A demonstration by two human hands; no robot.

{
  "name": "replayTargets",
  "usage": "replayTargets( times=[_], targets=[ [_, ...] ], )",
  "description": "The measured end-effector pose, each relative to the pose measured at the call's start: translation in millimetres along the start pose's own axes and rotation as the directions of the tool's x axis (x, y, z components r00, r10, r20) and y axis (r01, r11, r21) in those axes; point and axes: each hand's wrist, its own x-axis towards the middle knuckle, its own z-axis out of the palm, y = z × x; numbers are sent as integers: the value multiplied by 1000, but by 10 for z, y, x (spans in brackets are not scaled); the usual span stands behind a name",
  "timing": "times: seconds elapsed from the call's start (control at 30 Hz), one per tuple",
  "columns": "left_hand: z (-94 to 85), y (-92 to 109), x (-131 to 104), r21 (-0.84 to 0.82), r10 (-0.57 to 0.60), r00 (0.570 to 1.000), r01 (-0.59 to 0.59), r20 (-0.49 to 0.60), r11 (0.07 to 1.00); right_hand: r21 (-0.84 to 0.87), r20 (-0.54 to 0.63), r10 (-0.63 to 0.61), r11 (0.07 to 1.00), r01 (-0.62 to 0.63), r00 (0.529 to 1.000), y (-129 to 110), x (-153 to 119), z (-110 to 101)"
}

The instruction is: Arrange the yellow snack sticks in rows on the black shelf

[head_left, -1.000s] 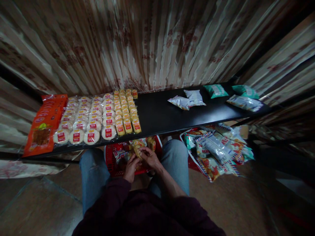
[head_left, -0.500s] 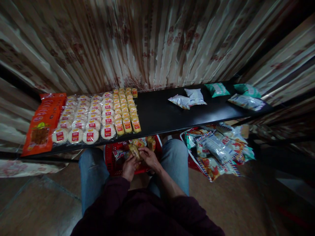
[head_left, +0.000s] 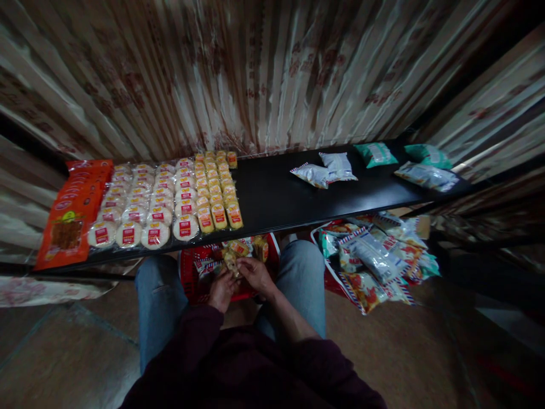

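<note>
Between my knees, over a red basket [head_left: 185, 284], both hands are closed on a small yellow wrapped snack cake [head_left: 231, 262]. My left hand [head_left: 222, 288] grips it from below on the left, and my right hand [head_left: 256, 276] pinches it from the right. More yellow packets [head_left: 260, 247] and some striped bags lie in the basket under and behind my hands. Above, rows of yellow wrapped snack cakes [head_left: 219, 216] stand on the black shelf [head_left: 268, 199], beside rows of round white wrapped cakes [head_left: 155, 234].
Orange snack bags [head_left: 70, 218] lie at the shelf's left end. Silver bags [head_left: 338, 166] and green bags [head_left: 375, 154] rest toward its right. A second basket [head_left: 332, 284], heaped with chip-like bags [head_left: 377, 255], stands right of my knee. Pleated curtain [head_left: 255, 74] hangs behind the shelf.
Both hands stay over the basket with the yellow snack cake, and its angle between my fingers shifts slightly. My right hand has moved a little to the left. The shelf goods are unchanged.
</note>
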Motion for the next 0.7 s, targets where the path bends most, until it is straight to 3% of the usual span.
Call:
replayTargets(
  times=[0.13, 0.5, 0.7],
  targets=[
    [-23, -7, 13, 32, 51, 999, -52, 13, 998, -132, -8, -51, 990, 49, 999, 19, 4, -10],
    [-41, -13, -21, 184, 156, 987, -160, 38, 970, -195, 30, 13, 981, -7, 999, -115, -24, -43],
    [0, -11, -75, 266, 200, 969, -233, 146, 935, -333, 31, 52, 942, -39, 998, -175, -37, -56]
  ],
)
